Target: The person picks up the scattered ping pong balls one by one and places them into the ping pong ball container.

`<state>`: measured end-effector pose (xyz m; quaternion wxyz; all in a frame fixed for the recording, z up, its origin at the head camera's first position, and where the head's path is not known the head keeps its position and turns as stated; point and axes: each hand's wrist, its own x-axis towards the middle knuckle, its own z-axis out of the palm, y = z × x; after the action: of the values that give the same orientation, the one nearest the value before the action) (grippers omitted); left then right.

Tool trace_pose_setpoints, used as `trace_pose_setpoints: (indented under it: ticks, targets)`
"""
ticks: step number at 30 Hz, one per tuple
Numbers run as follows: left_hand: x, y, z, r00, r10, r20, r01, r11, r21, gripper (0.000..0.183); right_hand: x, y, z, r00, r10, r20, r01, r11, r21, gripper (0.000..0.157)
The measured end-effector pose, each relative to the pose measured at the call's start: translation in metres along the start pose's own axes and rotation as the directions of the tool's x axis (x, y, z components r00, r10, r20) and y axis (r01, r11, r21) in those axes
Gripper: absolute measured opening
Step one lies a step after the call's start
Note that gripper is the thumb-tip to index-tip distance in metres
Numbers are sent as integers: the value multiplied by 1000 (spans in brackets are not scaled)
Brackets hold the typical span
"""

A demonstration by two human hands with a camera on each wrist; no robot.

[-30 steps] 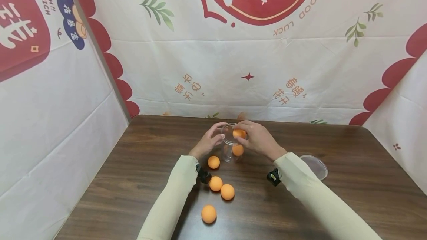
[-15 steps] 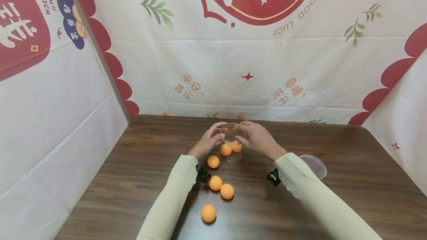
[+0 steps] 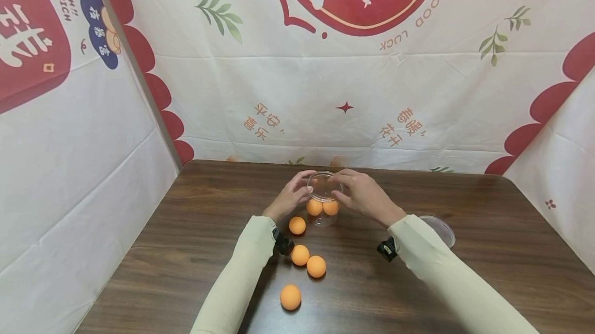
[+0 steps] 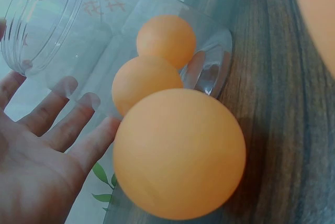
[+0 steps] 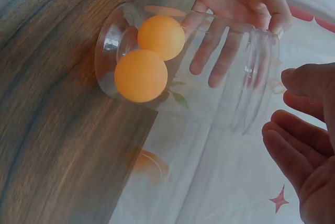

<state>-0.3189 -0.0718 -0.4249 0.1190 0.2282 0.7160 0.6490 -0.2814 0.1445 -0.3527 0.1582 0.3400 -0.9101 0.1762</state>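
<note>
A clear jar [image 5: 209, 101] is stood upright near the middle of the far edge of the worktop [image 3: 372, 282], with two orange table tennis balls [image 3: 314, 207] contained in its lower part. Its side is loosely cupped by the left hand [image 3: 290, 195], the thumb placed by the rim. Nothing is held by the right hand [image 3: 364, 193], whose thumb and fingers are parted just beside the mouth.

If the left hand's hold were loosened, or the rim were knocked by the right, so light a jar could probably be tipped and its contents spilled. Four loose balls [image 3: 316, 267] are spread towards the near edge; any could be set rolling by a brushing sleeve [image 3: 241, 272]. The lid [image 3: 442, 232], laid towards the right edge, is partly hidden.

The jar appears to be made of thin, glossy plastic, ridged around the neck; the balls are smooth and matte; the worktop is finished in dark wood grain.
</note>
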Motion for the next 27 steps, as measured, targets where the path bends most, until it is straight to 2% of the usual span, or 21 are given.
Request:
trace_pose_setpoints:
  ticks: [9, 14, 27]
  targets:
    - [2, -1, 1, 1000, 22, 2, -22, 1000, -12, 48, -16, -1, -10, 1000, 3, 2, -3, 1000, -26, 30]
    - [2, -2, 1, 1000, 25, 0, -25, 1000, -4, 48, -25, -6, -11, 999, -36, -9, 35, 999, -8, 29]
    - [0, 0, 3, 1000, 17, -13, -17, 1000, 0, 48, -52, -29, 3, 991, -132, -9, 132, 988, 76, 26]
